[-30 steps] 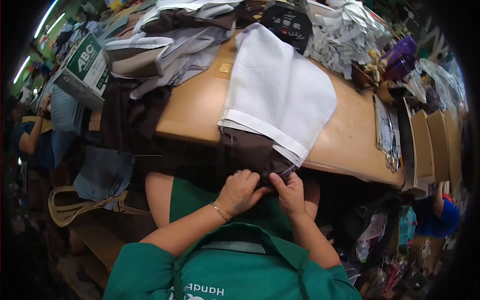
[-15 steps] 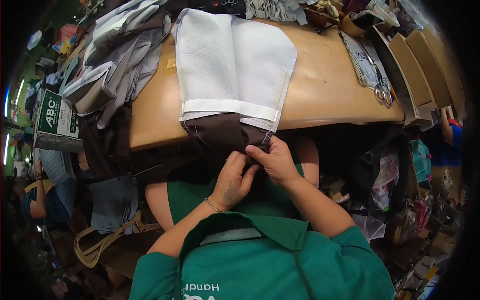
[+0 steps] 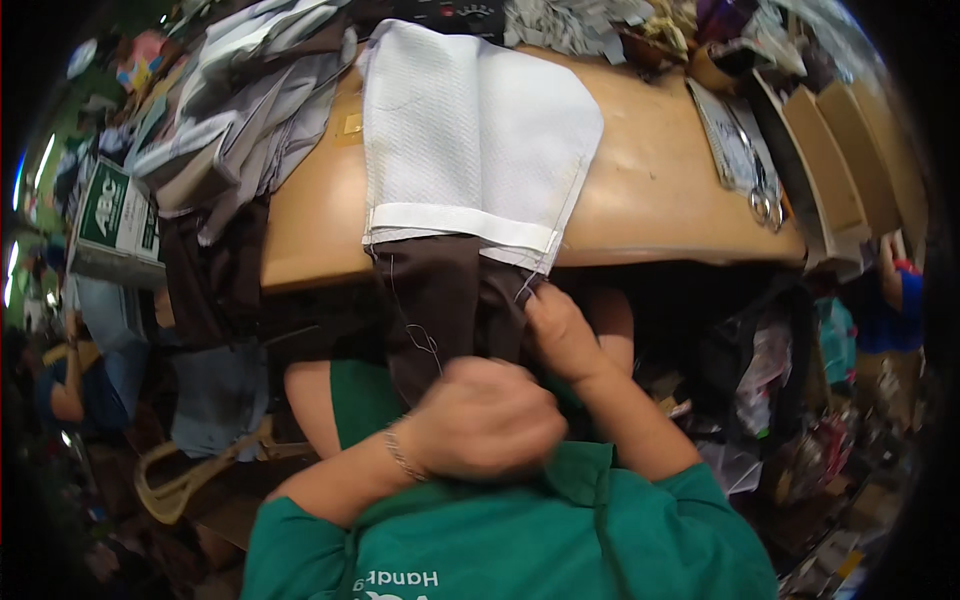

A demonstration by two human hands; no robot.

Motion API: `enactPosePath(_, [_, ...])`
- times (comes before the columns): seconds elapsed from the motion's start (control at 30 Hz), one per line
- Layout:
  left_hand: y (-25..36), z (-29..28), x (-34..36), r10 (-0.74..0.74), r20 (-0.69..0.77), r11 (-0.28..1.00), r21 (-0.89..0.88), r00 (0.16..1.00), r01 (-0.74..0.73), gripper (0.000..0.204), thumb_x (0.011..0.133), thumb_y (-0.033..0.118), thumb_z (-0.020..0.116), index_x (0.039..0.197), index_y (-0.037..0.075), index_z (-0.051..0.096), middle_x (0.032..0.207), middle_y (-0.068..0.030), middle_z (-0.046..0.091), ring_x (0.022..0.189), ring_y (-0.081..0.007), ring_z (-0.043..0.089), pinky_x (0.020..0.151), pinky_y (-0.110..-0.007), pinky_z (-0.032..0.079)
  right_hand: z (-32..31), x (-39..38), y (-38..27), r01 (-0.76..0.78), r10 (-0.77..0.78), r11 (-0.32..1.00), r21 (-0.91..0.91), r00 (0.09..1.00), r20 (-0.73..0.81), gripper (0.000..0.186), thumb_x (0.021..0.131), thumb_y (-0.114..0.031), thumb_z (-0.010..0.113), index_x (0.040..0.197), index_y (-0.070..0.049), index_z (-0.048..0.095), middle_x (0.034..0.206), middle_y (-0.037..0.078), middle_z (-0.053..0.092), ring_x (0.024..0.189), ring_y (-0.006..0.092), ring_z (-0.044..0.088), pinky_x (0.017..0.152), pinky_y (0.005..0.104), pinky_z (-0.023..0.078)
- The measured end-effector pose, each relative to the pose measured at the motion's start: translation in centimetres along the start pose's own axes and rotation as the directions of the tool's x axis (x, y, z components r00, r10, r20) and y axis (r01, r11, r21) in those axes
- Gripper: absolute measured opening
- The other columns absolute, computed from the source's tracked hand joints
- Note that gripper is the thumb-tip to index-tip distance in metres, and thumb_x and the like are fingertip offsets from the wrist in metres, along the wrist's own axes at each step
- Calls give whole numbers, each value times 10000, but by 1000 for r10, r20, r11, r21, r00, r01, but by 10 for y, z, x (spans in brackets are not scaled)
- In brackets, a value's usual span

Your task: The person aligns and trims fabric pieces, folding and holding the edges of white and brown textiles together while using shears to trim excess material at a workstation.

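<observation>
The white-and-brown fabric piece [image 3: 425,135] lies with its white part flat on the table [image 3: 665,195], its brown part hanging over the near edge toward the lap. The right hand [image 3: 564,332] touches the brown part's right side; its fingertips are hidden, so their grip cannot be told. The left hand [image 3: 492,418], blurred, has curled fingers at the brown part's lower end; whether they clamp it is unclear. Scissors [image 3: 766,208] lie on a notebook [image 3: 714,125] beside an open cardboard box [image 3: 818,205], its inside unclear. A green-and-white box [image 3: 120,215], contents hidden, stands left.
</observation>
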State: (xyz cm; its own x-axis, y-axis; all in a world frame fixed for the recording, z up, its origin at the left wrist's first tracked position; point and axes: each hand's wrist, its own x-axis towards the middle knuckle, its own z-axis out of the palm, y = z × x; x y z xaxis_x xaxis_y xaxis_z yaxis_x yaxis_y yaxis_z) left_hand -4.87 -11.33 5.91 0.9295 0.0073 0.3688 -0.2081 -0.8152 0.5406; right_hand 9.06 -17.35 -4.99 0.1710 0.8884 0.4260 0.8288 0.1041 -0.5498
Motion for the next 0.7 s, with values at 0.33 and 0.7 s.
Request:
enactPosePath(0.33, [-60, 71, -29, -651, 257, 748, 59, 714, 661, 220, 808, 160, 474, 695, 37, 617, 736, -183, 627, 654, -335, 603, 607, -421, 477, -28, 0, -18, 91, -51, 977, -192, 977, 205, 83, 713, -83, 519, 781, -41, 539, 801, 89, 509, 754, 253, 531, 635, 362, 453])
enactPosePath(0.7, [-50, 31, -24, -666, 171, 640, -369, 726, 674, 425, 854, 397, 609, 642, 31, 561, 541, -5, 488, 534, -52, 431, 483, -247, 373, -18, -3, -13, -174, 164, 972, 160, 984, 70, 173, 639, -15, 610, 779, -15, 508, 785, 162, 517, 782, 376, 530, 667, 411, 454])
